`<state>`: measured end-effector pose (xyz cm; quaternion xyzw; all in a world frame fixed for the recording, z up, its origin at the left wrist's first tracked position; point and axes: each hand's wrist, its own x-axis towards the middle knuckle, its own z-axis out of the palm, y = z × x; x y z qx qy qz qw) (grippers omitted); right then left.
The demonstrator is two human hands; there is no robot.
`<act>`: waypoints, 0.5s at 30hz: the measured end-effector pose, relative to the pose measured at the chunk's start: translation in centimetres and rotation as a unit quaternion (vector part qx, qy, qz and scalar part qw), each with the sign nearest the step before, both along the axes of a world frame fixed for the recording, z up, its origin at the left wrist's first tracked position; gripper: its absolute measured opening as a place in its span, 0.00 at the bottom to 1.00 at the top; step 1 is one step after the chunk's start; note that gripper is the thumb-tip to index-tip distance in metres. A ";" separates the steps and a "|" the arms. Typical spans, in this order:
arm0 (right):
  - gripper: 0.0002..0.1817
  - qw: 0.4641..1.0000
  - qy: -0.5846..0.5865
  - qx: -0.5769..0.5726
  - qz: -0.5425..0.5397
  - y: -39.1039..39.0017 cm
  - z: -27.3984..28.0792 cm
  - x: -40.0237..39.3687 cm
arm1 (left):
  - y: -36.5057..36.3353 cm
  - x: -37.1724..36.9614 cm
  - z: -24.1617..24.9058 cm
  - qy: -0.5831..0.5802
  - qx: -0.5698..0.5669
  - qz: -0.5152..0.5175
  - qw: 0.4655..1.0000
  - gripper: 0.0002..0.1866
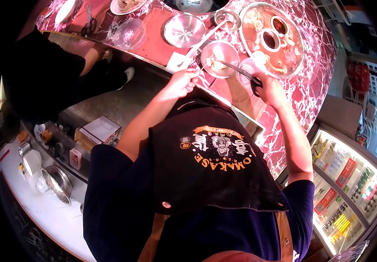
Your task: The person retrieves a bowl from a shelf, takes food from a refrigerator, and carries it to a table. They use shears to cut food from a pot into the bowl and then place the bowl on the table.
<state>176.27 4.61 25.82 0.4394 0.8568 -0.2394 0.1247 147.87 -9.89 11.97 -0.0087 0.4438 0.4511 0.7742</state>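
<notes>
My right hand is closed round the black handles of a pair of scissors. Their blades reach left over a clear round bowl and touch or nearly touch the pale food pieces in it. At the bowl's near left side, my left hand is pinched closed on what looks like a thin stick pointing toward the food; its far end is hard to make out. A clear plastic cup stands beside the bowl, partly behind the scissors.
A large round tray of food in broth holds two dark sauce cups. Nearby are a ladle, a metal bowl, another clear bowl and black-handled scissors. A person in dark clothes stands left; a lit display fridge is right.
</notes>
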 end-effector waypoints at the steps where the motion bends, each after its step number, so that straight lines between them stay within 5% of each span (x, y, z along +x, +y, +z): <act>1: 0.24 1.000 0.017 -0.007 -0.008 -0.1 1.0 0.6 | 0.0 -0.1 0.0 0.000 0.000 0.003 1.000 0.06; 6: 0.28 0.999 0.021 0.034 -0.025 -1.3 3.4 0.2 | 0.0 0.3 0.3 0.019 0.007 -0.011 1.000 0.06; 15: 0.30 0.999 0.024 0.030 -0.014 -0.9 -0.4 -1.3 | 0.0 1.5 1.2 0.058 0.011 -0.023 0.998 0.07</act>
